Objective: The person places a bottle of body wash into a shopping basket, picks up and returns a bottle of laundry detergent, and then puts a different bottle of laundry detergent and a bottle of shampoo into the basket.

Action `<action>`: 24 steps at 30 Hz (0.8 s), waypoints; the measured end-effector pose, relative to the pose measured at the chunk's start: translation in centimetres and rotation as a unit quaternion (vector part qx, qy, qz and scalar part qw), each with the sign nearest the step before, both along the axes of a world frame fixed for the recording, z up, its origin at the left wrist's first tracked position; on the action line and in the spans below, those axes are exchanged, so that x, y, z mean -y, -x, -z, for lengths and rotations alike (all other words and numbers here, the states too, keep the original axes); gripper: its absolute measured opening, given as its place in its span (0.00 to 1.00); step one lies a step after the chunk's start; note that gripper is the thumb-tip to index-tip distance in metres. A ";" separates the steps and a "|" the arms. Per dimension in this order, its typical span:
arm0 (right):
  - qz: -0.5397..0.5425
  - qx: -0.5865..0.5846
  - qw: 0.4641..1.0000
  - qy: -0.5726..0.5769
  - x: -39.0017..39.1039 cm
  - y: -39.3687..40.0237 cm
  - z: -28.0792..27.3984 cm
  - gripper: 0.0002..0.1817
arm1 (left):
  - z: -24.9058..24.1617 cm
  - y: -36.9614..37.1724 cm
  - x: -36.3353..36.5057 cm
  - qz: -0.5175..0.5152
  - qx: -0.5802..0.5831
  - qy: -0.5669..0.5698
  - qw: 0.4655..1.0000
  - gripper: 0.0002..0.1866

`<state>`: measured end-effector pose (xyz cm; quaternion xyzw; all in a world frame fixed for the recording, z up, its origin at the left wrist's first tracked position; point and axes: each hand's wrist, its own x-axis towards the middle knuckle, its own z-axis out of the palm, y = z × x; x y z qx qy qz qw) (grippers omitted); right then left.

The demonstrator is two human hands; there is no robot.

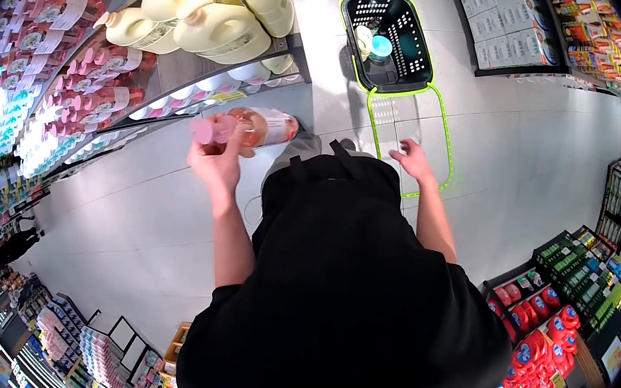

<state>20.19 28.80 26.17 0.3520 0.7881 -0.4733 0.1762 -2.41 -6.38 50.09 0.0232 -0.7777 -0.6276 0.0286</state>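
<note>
My left hand (216,160) is wrapped round the neck of a bottle (263,129) with a pink cap and a reddish label, held tilted beside the shelf. My right hand (412,162) is in front of my body, over the handle of the basket, its fingers apart and nothing in them. On the floor ahead stands a black basket (411,48) with a lime-green rim and a long green handle folded down toward me. Inside it are a cream-coloured bottle (363,41) and a container with a turquoise top (381,46).
To the left, a shelf (295,58) bears large cream jugs (221,33) and rows of pink-capped bottles (100,93). Boxes (498,28) are stacked on a rack at the upper right. Red bottles (538,350) fill a stand at the lower right.
</note>
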 end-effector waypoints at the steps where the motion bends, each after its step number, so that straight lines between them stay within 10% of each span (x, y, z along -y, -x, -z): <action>1: -0.002 -0.050 0.998 0.042 1.4 1.9 -1.7 0.40 | -0.7 -1.3 -2.0 0.030 0.017 -0.015 0.999 0.20; 9: -0.119 -0.393 0.907 0.099 9.3 8.4 -18.1 0.51 | -1.8 -6.8 -11.8 0.122 0.013 -0.040 0.992 0.17; 24: 0.113 -0.243 0.849 0.456 4.7 3.9 -12.9 0.27 | 3.5 -6.0 -10.1 0.399 0.218 -0.204 0.867 0.29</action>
